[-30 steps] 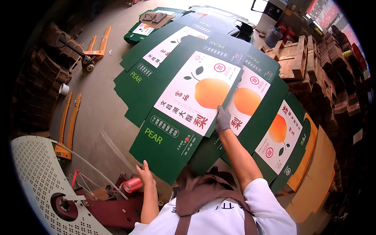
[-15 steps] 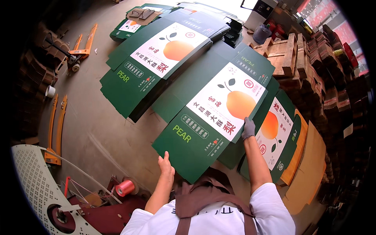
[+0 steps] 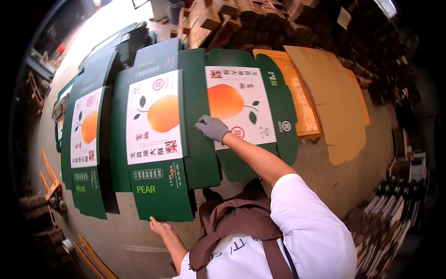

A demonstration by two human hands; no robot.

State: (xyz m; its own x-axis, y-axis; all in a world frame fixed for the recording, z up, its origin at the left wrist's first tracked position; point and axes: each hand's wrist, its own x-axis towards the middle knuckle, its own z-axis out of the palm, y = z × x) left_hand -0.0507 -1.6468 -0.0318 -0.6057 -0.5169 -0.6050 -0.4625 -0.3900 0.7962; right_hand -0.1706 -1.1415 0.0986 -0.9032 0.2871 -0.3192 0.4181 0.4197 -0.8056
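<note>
A flat green pear carton [image 3: 155,179], with a white panel and an orange pear print, lies in the middle. My bare left hand [image 3: 161,227] has its fingers on the near edge of this carton. My right hand [image 3: 213,129], in a grey glove, is over the green side flap [image 3: 200,160] between the middle carton and a second pear carton [image 3: 239,109] on the right. Its fingers are curled together; the fingertips are hidden, so any hold there cannot be made out. A further flat pear carton [image 3: 83,135] lies left of the middle one, on a stack.
A brown cardboard sheet [image 3: 332,102] lies on an orange-brown wooden board [image 3: 292,88] to the right. Wooden pallets [image 3: 204,21] and stacked cardboard are at the back. An orange pallet jack [image 3: 50,176] stands on the left. Stacked flat boards [image 3: 385,218] fill the lower right.
My view has swung toward the right. My right hand has shifted from the white panel's edge to the flap beside the right carton. The left hand stays at the near edge.
</note>
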